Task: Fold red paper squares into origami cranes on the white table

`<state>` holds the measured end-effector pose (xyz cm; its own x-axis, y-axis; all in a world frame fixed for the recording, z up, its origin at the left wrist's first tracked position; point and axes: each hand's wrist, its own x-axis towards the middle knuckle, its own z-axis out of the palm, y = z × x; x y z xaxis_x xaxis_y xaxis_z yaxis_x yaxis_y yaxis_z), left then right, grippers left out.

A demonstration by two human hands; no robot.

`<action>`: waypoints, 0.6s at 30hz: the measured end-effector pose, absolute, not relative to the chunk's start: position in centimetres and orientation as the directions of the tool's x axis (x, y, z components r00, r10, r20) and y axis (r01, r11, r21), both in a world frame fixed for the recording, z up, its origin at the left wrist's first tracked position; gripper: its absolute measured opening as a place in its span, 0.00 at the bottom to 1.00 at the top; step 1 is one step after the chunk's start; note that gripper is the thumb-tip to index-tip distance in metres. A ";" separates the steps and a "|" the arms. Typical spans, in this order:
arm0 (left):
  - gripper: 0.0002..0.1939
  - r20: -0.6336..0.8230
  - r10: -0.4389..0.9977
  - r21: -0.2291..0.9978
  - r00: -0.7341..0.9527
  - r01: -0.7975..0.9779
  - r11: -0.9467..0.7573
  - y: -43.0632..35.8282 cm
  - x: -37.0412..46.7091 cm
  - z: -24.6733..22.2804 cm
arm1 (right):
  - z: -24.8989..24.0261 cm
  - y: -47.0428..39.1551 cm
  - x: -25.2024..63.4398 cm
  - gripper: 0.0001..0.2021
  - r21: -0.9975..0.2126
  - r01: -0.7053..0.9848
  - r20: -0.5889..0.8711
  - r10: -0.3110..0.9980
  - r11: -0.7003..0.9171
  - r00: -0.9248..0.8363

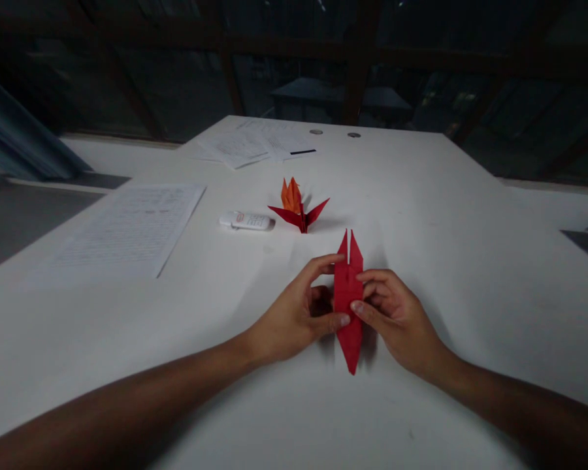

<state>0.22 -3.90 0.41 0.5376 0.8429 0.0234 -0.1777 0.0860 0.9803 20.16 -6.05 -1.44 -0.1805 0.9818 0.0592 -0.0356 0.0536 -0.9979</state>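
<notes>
A folded piece of red origami paper is held upright between my two hands, long and narrow, with two slim points at its top and one broader point at the bottom. My left hand grips its left edge, thumb on the front and index finger near the upper part. From the right, my right hand pinches it, the thumb pressed on the front face. Several fingertips are hidden behind the paper. Beyond it stands a finished-looking red paper crane with spread wings, in front of an orange folded paper piece.
Left of the crane lies a white marker-like object with printing. A printed sheet rests on the white table at left. More papers with a dark pen-like strip lie at the far end, near two round table fittings.
</notes>
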 end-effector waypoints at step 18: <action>0.38 0.029 0.899 0.989 0.438 -0.142 0.038 -3.8 0.2 1.0 | -0.6 -6.0 20.1 0.23 -0.993 -0.117 0.021 0.953 -0.015 -0.301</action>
<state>0.19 -3.82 1.05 0.4376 0.8987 0.0286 -0.1425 0.0379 0.9891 20.11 -6.05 -0.61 -0.3010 0.9534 0.0208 -0.1167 -0.0152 -0.9930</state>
